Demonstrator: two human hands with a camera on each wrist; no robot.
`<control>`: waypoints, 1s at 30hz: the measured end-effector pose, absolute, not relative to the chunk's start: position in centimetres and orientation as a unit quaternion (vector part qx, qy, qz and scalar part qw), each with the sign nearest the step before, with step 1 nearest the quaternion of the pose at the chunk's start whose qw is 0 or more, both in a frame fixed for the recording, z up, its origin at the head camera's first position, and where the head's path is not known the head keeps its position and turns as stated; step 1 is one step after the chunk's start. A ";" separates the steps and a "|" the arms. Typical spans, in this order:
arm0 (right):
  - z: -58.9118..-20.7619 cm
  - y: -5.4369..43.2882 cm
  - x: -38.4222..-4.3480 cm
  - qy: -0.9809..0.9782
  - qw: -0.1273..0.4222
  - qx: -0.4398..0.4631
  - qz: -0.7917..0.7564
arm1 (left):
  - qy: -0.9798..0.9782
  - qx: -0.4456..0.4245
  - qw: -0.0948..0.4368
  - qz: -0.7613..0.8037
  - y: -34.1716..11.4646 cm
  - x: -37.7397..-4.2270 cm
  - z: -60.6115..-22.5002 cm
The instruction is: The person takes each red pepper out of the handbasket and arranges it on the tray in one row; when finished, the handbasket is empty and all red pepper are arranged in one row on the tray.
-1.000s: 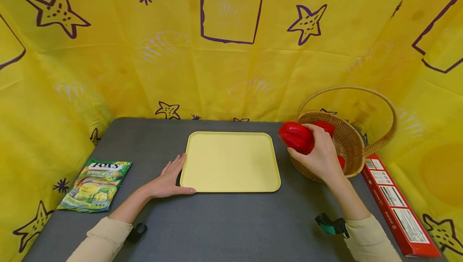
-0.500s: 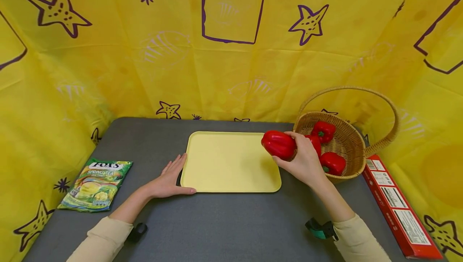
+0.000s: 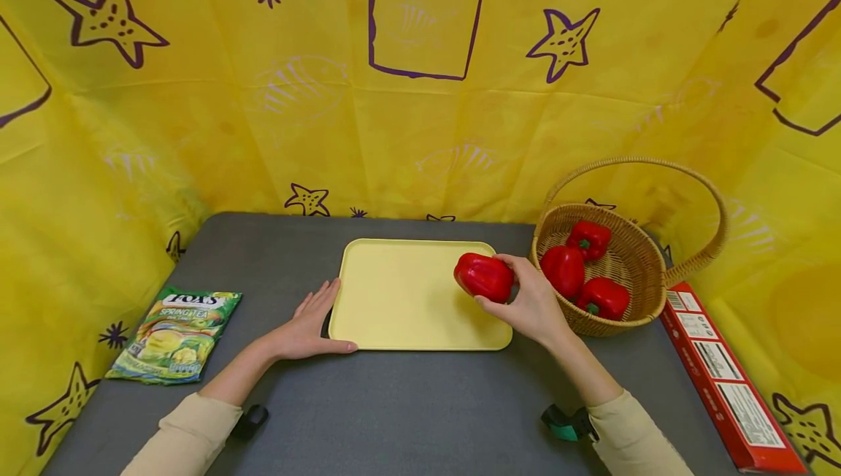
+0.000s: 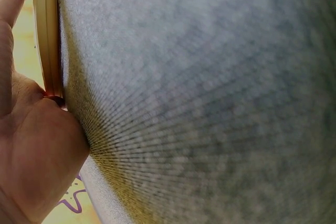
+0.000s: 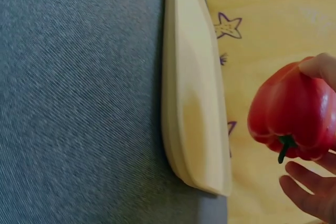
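In the head view, my right hand (image 3: 531, 301) grips a red bell pepper (image 3: 482, 277) above the right part of a pale yellow tray (image 3: 401, 293). The right wrist view shows the same bell pepper (image 5: 289, 114) with its green stem pointing down, apart from the tray (image 5: 197, 129). With fingers straight and spread, my left hand (image 3: 304, 326) rests at the tray's left edge, touching it. The left wrist view catches the palm (image 4: 39, 150) beside the tray rim (image 4: 47, 35). A wicker basket (image 3: 647, 271) to the right holds three red bell peppers (image 3: 563, 271).
A green candy bag (image 3: 176, 337) lies on the grey table (image 3: 407, 410) at the left. Along the right side, next to the basket, lies a long red box (image 3: 729, 381). Yellow patterned cloth (image 3: 420, 133) hangs behind and at both sides. The basket's tall handle arches upward.
My right hand has carried the bell pepper left and slightly down, from beside the basket to over the tray. The peppers inside the basket are now uncovered. My left hand stays in place.
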State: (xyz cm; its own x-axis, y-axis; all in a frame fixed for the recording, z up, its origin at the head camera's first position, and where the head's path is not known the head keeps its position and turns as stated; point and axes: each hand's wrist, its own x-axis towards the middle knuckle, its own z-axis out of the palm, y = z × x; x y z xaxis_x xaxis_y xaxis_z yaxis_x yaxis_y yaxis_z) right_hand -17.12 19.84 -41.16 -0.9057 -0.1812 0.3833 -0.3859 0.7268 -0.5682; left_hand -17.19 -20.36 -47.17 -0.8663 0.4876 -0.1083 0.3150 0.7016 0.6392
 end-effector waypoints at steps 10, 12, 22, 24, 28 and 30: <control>-42.1 19.1 -17.4 -0.900 0.079 0.118 0.412 | 0.912 0.220 0.138 0.318 -20.4 -17.2 -47.2; -42.3 18.9 -17.4 -0.897 0.068 0.115 0.421 | 0.911 0.221 0.137 0.320 -20.4 -17.2 -47.2; -42.8 17.8 -18.2 -0.889 0.064 0.136 0.432 | 0.909 0.218 0.141 0.325 -20.3 -17.3 -47.3; -42.9 17.6 -18.4 -0.890 0.066 0.139 0.430 | 0.909 0.218 0.142 0.325 -20.4 -17.3 -47.3; -42.9 16.9 -18.8 -0.891 0.062 0.139 0.427 | 0.910 0.217 0.143 0.322 -20.4 -17.3 -47.4; -42.9 16.5 -18.9 -0.891 0.056 0.137 0.429 | 0.911 0.216 0.144 0.321 -20.4 -17.3 -47.4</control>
